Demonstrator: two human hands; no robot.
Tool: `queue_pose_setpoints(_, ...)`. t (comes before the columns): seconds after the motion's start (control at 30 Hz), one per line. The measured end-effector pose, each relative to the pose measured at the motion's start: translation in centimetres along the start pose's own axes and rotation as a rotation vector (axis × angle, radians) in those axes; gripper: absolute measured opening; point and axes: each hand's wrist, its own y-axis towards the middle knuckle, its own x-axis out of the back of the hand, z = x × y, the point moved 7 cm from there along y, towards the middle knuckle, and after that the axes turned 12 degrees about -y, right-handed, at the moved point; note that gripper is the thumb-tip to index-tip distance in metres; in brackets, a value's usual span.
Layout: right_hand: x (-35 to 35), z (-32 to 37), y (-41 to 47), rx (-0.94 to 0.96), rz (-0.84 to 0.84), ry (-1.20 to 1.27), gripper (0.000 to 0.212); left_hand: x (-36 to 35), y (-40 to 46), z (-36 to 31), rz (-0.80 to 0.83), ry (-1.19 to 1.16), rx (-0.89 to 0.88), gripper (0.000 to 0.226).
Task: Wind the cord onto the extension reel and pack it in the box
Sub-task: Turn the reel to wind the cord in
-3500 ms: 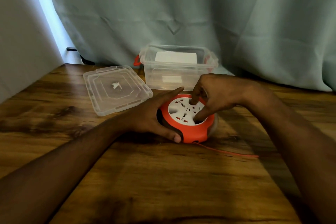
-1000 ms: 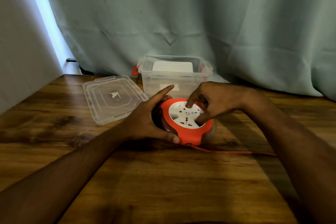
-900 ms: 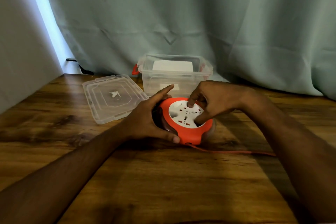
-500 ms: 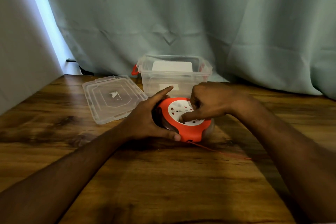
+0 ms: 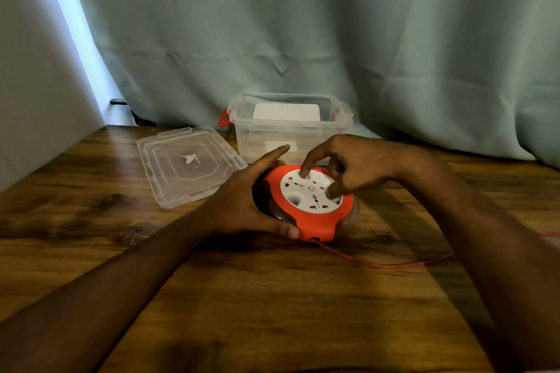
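Observation:
An orange extension reel [image 5: 315,222] with a white socket face lies on the wooden table [image 5: 242,297], tilted slightly toward me. My left hand [image 5: 251,200] grips its left rim, index finger pointing up and thumb on the front edge. My right hand [image 5: 348,166] sits on top, with a fingertip and the thumb pressed onto the white face. A thin orange cord [image 5: 378,263] runs from the reel's front edge to the right, under my right forearm. Behind the reel stands an open clear plastic box [image 5: 291,130] with red latches.
The box's clear lid [image 5: 188,163] lies flat to the left of the box. A grey-green curtain [image 5: 303,24] hangs along the table's back edge. A pale wall borders the table on the left.
My right hand has turned on the white face, its fingers shifting from the near side to the far side. The loose cord now curves farther right across the table. My left hand holds still.

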Motion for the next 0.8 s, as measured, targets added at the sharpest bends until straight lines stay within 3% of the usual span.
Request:
queue_pose_setpoints(0.3,-0.3,-0.5,-0.2,-0.064,0.026,-0.034,0.056,0.0,0.2,0.1,-0.008,-0.020,-0.003,0.136)
queue_pose_setpoints(0.53,-0.4,-0.2,-0.2,-0.145,-0.030,-0.136,0.041,0.2,0.4,0.3,-0.021,-0.021,-0.011,0.136)
queue_pose_setpoints(0.8,-0.8,0.6,0.1,-0.164,-0.080,-0.229,0.056,0.1,0.4,0.4,-0.013,-0.018,-0.022,0.136)
